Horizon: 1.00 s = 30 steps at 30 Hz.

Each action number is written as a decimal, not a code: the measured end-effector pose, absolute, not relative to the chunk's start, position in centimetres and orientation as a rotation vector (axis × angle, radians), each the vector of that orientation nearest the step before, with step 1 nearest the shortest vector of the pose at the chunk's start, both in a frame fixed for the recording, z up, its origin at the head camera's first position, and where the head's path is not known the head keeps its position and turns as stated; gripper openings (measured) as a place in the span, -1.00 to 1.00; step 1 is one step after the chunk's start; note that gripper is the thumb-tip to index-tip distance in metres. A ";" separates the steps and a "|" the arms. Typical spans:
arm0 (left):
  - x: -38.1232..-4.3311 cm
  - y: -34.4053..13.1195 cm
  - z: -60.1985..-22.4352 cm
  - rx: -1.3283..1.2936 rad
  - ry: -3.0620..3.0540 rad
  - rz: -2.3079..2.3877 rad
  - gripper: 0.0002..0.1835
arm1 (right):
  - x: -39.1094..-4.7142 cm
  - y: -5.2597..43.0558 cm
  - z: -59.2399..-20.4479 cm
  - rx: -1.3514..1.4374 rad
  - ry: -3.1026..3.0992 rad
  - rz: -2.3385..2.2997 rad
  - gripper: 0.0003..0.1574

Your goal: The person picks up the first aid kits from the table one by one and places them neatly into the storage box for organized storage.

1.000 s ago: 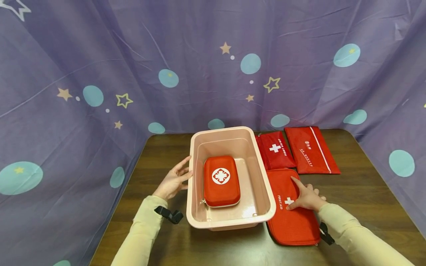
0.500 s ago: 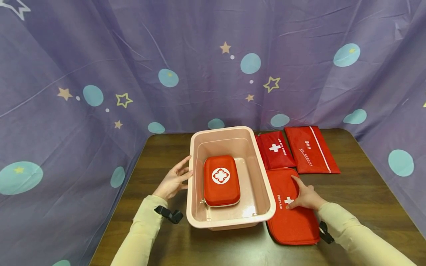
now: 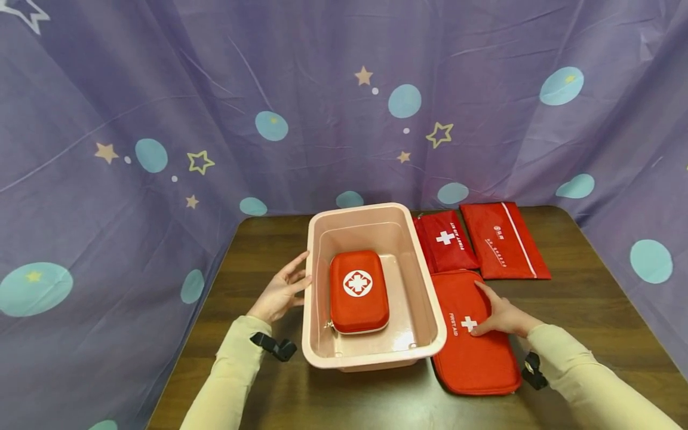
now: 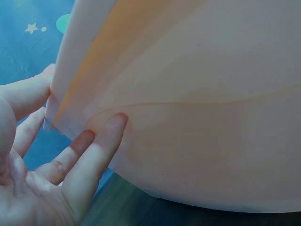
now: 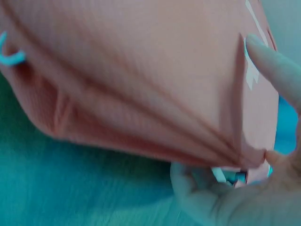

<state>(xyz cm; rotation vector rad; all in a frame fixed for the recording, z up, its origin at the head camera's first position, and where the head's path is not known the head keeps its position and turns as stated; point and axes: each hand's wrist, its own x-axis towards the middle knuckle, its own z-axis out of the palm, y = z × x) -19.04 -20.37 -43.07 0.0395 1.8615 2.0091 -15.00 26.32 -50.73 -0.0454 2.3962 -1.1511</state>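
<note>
My left hand (image 3: 277,295) rests against the left outside wall of a pale pink plastic bin (image 3: 376,360). Its fingers are spread, and in the left wrist view the fingertips touch the smooth wall (image 4: 202,141). Inside the bin lies a red hard-shell first aid case (image 3: 357,312) with a white cross emblem. To the right, my right hand (image 3: 505,316) grips the right edge of a large red zippered first aid pouch (image 3: 478,364). The thumb lies on top by the white cross, while in the right wrist view other fingers (image 5: 186,186) reach beneath the edge.
A small red first aid pouch (image 3: 445,254) lies behind the large one, partly behind the bin's rim. Beside it is a flat red pouch (image 3: 505,239) with a white stripe. A purple curtain (image 3: 322,71) hangs behind the wooden table (image 3: 258,239).
The right hand has slid slightly right, and its lower fingers have gone from view under the large pouch. That pouch has shifted slightly right. The left hand and bin stay put.
</note>
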 end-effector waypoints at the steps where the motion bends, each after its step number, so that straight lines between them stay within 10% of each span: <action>1: -19.1 -20.3 -43.1 0.040 1.863 2.009 -0.28 | -15.1 26.6 -50.7 -0.063 2.357 -1.188 0.48; 30: -19.0 -20.4 -42.9 0.074 1.811 2.046 -0.28 | -15.8 30.5 -52.6 -0.083 1.912 -1.601 0.21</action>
